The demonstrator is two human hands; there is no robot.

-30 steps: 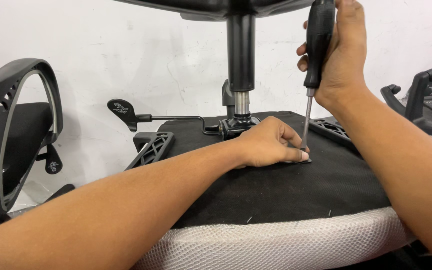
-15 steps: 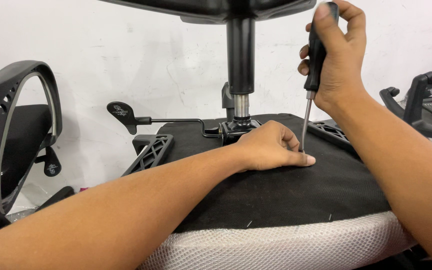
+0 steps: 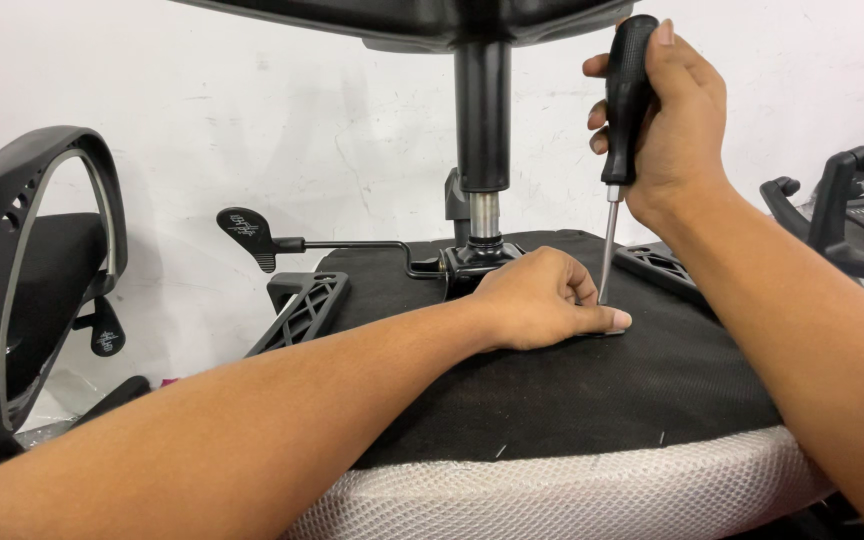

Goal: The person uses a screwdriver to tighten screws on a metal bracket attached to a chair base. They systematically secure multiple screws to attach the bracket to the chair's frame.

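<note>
The left hand (image 3: 542, 300) was laid curled on the black underside of the upturned seat (image 3: 572, 400), fingertips steadying a small metal piece. Beyond, the screwdriver (image 3: 624, 130) was gripped upright by the right hand (image 3: 667, 120); it was best kept vertical and pressed firmly.

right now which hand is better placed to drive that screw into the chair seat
Right. The right hand grips the screwdriver upright, tip at the seat underside. The left hand only steadies the spot beside the tip.
</note>
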